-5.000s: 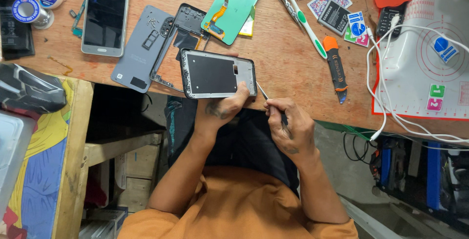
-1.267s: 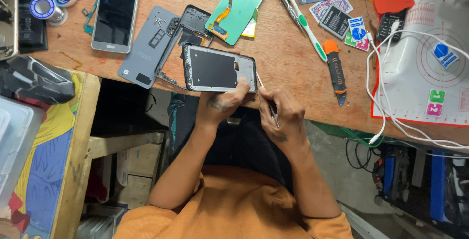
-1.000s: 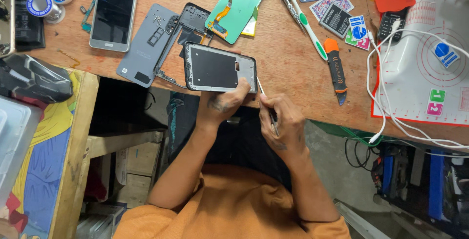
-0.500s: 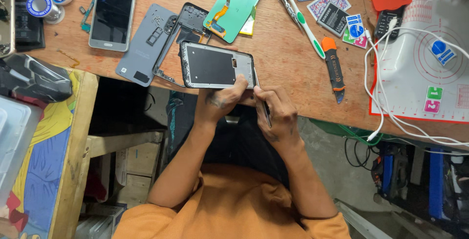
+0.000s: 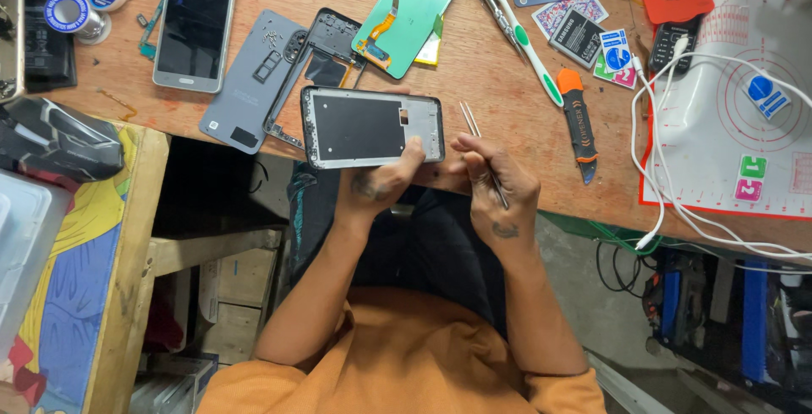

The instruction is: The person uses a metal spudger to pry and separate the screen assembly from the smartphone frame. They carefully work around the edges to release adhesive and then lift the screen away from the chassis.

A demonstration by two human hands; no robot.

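Tweezers (image 5: 478, 148) now point up off the frame (image 5: 372, 126) the left hand (image 5: 381, 181) grips, right hand (image 5: 495, 186) pinching them mid-repair, next needing a careful re-aim.

One intact silver phone (image 5: 194, 27), two opened phone frames (image 5: 372, 126), one pair of tweezers (image 5: 480, 148), two screwdrivers (image 5: 518, 38), two solder reels (image 5: 74, 15)

Phone frame (image 5: 372, 126) at table (image 5: 499, 84) edge; tweezers (image 5: 478, 148) just right; back cover (image 5: 249, 84) left; smartphone (image 5: 194, 25) farther left; mat (image 5: 736, 93) far right.
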